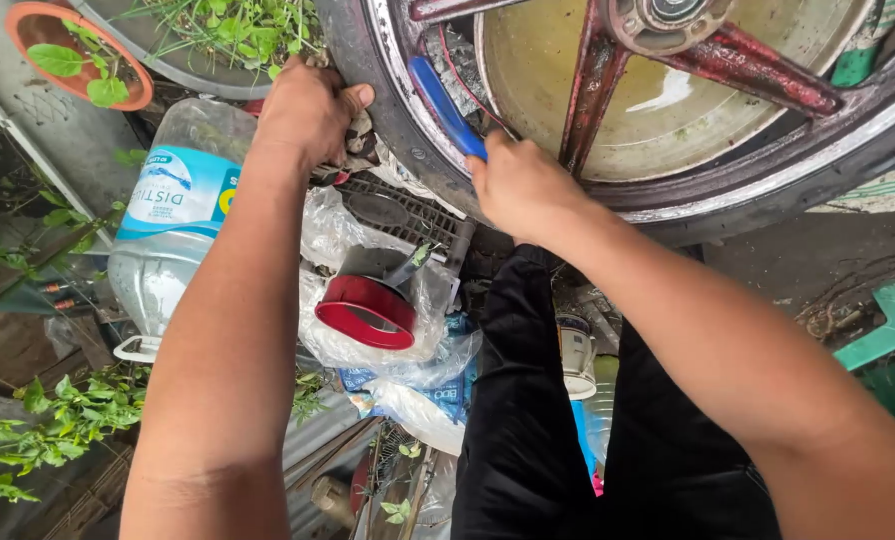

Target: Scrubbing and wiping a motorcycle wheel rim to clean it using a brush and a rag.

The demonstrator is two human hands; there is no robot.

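Observation:
A motorcycle wheel with a black tyre (353,50) and a worn red spoked rim (593,75) fills the top of the head view. My left hand (308,105) grips the tyre's outer edge at the upper left. My right hand (518,185) holds a blue-handled tool (446,105) that is pushed in where the tyre meets the rim. A shallow basin (668,120) with yellowish liquid lies behind the spokes.
A large clear water bottle (173,220) lies at the left. A red round tin (366,310) sits in a plastic bag below the wheel. A terracotta pot (73,55) with plants stands top left, a green plastic stool (893,335) right. My black-trousered legs (528,420) are below.

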